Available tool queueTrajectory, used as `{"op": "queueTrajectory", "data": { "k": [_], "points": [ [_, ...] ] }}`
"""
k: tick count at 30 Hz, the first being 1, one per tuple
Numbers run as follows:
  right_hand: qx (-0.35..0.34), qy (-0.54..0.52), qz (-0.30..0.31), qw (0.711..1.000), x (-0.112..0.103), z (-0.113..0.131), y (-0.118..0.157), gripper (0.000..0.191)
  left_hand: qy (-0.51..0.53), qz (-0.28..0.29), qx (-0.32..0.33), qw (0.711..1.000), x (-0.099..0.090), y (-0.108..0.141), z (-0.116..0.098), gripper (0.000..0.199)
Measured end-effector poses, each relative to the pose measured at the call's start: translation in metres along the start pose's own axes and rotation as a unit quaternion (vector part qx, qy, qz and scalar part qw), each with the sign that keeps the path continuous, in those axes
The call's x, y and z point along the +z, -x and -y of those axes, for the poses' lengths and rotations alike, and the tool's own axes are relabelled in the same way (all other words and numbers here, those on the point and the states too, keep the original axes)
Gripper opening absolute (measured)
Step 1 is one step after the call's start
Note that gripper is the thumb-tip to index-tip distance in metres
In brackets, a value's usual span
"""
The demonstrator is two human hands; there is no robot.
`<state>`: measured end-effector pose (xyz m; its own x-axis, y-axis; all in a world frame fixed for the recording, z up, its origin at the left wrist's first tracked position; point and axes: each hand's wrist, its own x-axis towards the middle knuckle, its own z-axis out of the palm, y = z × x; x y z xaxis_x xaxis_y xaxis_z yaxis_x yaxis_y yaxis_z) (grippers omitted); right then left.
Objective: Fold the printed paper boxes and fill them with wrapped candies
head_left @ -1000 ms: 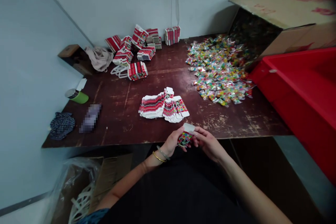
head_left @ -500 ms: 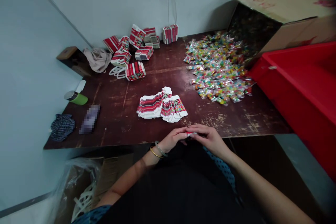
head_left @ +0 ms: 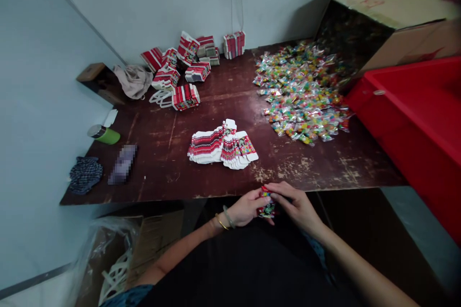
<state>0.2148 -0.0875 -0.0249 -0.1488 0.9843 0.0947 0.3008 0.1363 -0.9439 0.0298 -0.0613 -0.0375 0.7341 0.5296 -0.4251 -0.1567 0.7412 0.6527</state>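
Observation:
Just past the table's front edge, above my lap, both hands are closed on a small red printed carton (head_left: 267,207). My left hand (head_left: 248,207) grips its left side, thumb across the front. My right hand (head_left: 293,202) has its fingertips at the carton's top and right edge; part of the carton is hidden behind the fingers. On the table just beyond my hands lies a fanned pile of flat red-and-white cartons (head_left: 206,146). To the right, a wide heap of candies in clear wrappers (head_left: 298,93) covers the tabletop.
Bundled flat cartons (head_left: 185,97) stand along the back wall. A cardboard box (head_left: 414,45) and a red bin (head_left: 406,110) flank the candies on the right. At left are a green cup (head_left: 108,135), a cloth (head_left: 134,81) and a checked cloth (head_left: 85,174). A plastic-lined box (head_left: 154,240) sits below.
Both hands have come lower and a little to the right with the carton. Its colourful printed face now shows; before, only a thin red-and-white edge was visible.

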Motion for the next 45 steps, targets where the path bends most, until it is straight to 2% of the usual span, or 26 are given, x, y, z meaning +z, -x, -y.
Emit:
{"op": "queueTrajectory", "data": {
  "k": [2, 4, 6, 7, 9, 11, 13, 15, 17, 19, 21, 22, 24, 26, 28, 31, 33, 35, 38, 40, 42, 45],
  "points": [
    [0.039, 0.015, 0.013, 0.999, -0.034, -0.004, 0.013, 0.026, -0.022, 0.020, 0.017, 0.999, 0.003, -0.001, -0.006, 0.050],
    [0.075, 0.069, 0.060, 0.993, -0.075, -0.010, 0.030, 0.028, -0.078, 0.022, 0.043, 0.996, -0.001, 0.001, -0.019, 0.050],
    [0.097, 0.127, 0.132, 0.978, -0.107, -0.017, 0.040, 0.028, -0.117, -0.004, 0.062, 0.991, -0.011, 0.005, -0.034, 0.046],
    [0.094, 0.152, 0.155, 0.972, -0.113, -0.020, 0.038, 0.027, -0.121, -0.023, 0.066, 0.990, -0.017, 0.008, -0.040, 0.043],
    [0.056, 0.191, 0.161, 0.967, -0.103, -0.024, 0.017, 0.029, -0.107, -0.067, 0.066, 0.990, -0.028, 0.011, -0.046, 0.040],
    [-0.016, 0.221, 0.131, 0.966, -0.069, -0.028, -0.026, 0.036, -0.088, -0.102, 0.065, 0.989, -0.035, 0.014, -0.045, 0.040],
    [-0.096, 0.251, 0.100, 0.958, -0.032, -0.035, -0.077, 0.050, -0.079, -0.113, 0.061, 0.989, -0.037, 0.016, -0.042, 0.042],
    [-0.164, 0.282, 0.081, 0.942, -0.006, -0.045, -0.119, 0.042, -0.078, -0.112, 0.055, 0.989, -0.037, 0.020, -0.039, 0.043],
    [-0.203, 0.293, 0.050, 0.933, 0.004, -0.055, -0.138, 0.024, -0.073, -0.117, 0.050, 0.989, -0.038, 0.024, -0.038, 0.043],
    [-0.215, 0.291, 0.008, 0.932, 0.004, -0.057, -0.130, 0.022, -0.049, -0.120, 0.054, 0.990, -0.041, 0.026, -0.039, 0.043],
    [-0.227, 0.278, -0.023, 0.933, 0.005, -0.050, -0.101, 0.022, 0.011, -0.101, 0.065, 0.993, -0.044, 0.025, -0.040, 0.045],
    [-0.240, 0.268, -0.022, 0.933, 0.007, -0.043, -0.083, 0.021, 0.049, -0.086, 0.070, 0.993, -0.044, 0.022, -0.041, 0.046],
    [-0.273, 0.244, 0.020, 0.930, 0.014, -0.027, -0.050, 0.021, 0.104, -0.070, 0.077, 0.989, -0.043, 0.014, -0.042, 0.045],
    [-0.278, 0.232, 0.048, 0.931, 0.022, -0.012, -0.033, 0.027, 0.099, -0.091, 0.075, 0.988, -0.039, 0.005, -0.041, 0.044],
    [-0.248, 0.240, 0.019, 0.938, 0.026, -0.003, -0.033, 0.032, 0.035, -0.118, 0.066, 0.990, -0.032, -0.001, -0.037, 0.037],
    [-0.198, 0.223, 0.000, 0.955, 0.023, 0.002, -0.052, 0.027, -0.074, -0.102, 0.021, 0.992, -0.022, -0.003, -0.033, 0.015],
    [-0.156, 0.160, 0.042, 0.974, 0.018, 0.005, -0.062, 0.015, -0.112, -0.085, -0.010, 0.990, -0.017, 0.000, -0.031, 0.009],
    [-0.090, 0.087, 0.107, 0.986, 0.011, 0.009, -0.067, 0.014, -0.115, -0.071, -0.021, 0.991, -0.014, 0.004, -0.032, 0.011],
    [-0.016, -0.012, 0.251, 0.968, -0.002, 0.014, -0.070, 0.019, -0.104, 0.008, -0.052, 0.993, -0.012, 0.008, -0.033, 0.026],
    [0.010, -0.064, 0.300, 0.952, -0.009, 0.016, -0.068, 0.021, -0.130, 0.003, -0.045, 0.990, -0.012, 0.008, -0.033, 0.034],
    [0.037, -0.096, 0.273, 0.956, -0.010, 0.016, -0.062, 0.021, -0.179, -0.066, -0.003, 0.982, -0.012, 0.006, -0.030, 0.038],
    [0.072, -0.116, 0.131, 0.982, 0.000, 0.015, -0.046, 0.025, -0.243, -0.161, 0.084, 0.953, -0.011, 0.004, -0.023, 0.040]
  ]
}}
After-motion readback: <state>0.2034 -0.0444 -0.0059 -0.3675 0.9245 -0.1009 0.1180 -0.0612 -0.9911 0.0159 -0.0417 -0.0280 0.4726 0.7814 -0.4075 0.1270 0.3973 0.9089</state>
